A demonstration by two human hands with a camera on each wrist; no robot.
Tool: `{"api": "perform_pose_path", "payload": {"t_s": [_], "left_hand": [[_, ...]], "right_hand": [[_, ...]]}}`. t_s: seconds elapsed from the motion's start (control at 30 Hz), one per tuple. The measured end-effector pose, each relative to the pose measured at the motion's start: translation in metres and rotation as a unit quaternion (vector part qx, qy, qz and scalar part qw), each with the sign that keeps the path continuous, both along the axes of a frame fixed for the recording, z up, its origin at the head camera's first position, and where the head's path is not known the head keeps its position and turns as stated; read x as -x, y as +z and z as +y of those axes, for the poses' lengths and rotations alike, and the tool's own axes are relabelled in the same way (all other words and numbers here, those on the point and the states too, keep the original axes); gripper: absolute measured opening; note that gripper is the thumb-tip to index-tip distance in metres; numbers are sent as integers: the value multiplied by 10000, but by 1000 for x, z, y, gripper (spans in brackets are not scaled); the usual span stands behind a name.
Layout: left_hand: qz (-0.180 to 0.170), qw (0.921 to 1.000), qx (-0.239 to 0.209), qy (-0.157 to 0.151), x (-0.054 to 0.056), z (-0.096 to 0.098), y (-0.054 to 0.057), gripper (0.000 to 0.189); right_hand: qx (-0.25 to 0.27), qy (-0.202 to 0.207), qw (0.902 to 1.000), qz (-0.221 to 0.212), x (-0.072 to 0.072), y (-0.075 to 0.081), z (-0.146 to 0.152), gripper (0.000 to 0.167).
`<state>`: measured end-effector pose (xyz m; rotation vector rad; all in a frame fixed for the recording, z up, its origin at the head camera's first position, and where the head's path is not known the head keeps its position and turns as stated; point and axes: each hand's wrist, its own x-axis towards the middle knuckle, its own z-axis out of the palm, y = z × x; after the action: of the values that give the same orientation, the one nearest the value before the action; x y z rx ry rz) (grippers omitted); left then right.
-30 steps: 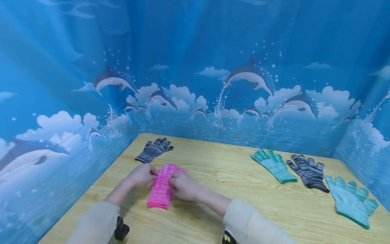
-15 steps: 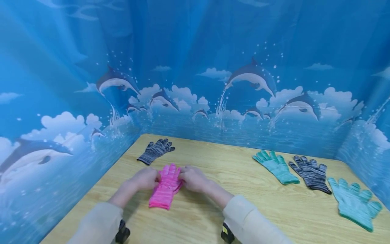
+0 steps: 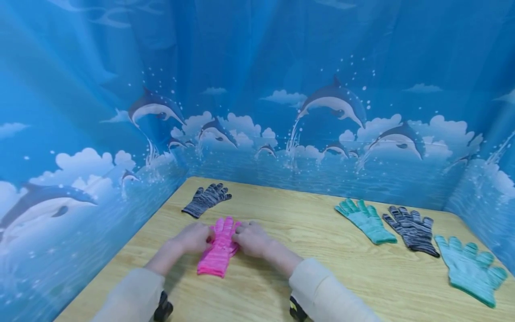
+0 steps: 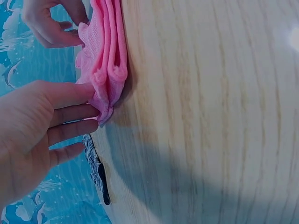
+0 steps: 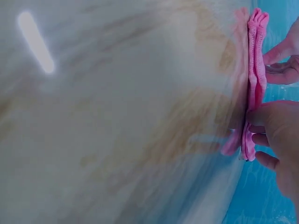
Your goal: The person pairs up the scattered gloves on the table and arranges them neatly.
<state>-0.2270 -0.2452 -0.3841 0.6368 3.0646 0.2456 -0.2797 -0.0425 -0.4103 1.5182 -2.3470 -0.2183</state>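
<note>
Pink knit gloves [image 3: 219,252] lie stacked on the table, fingers pointing away and cuffs towards me; layered edges show in the left wrist view. My left hand [image 3: 195,238] pinches their left edge near the finger bases, thumb against the fabric in the left wrist view [image 4: 32,130]. Opposite it, my right hand [image 3: 253,240] pinches the right side, with its thumb and fingertips at the pink edge in the right wrist view [image 5: 282,135]. Fingertips of both hands are partly hidden by the fabric.
A grey-black mottled glove [image 3: 206,200] lies beyond my left hand. Off to the right are a green glove [image 3: 367,221], another grey-black glove [image 3: 412,230] and a paler green glove [image 3: 470,268]. A blue dolphin-print curtain [image 3: 257,152] borders the wooden table [image 3: 306,219].
My right hand has shifted from over the pink gloves to their right edge. The left hand stays at the left edge, and the gloves' right side now lies more exposed.
</note>
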Motion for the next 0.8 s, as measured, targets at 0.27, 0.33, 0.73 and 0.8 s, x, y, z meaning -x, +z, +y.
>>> {"api": "perform_pose_path", "payload": {"t_s": [0.27,0.33,0.73,0.8], "left_hand": [[-117,9999,-105,9,1,1,-2,22],[-118,9999,-112,3,1,1,-3,23],[-70,9999,-123,-98,-1,2,-2,18],[-82,9999,-102,-90,-2,2,0,17]], "right_hand": [[140,611,9971,425,6,4,5,11],[142,731,9957,558,7,5,6,11],[-306,590,9971,372,3,-2,9,10],[-168,599,9980,83,4,-1,9,11]]}}
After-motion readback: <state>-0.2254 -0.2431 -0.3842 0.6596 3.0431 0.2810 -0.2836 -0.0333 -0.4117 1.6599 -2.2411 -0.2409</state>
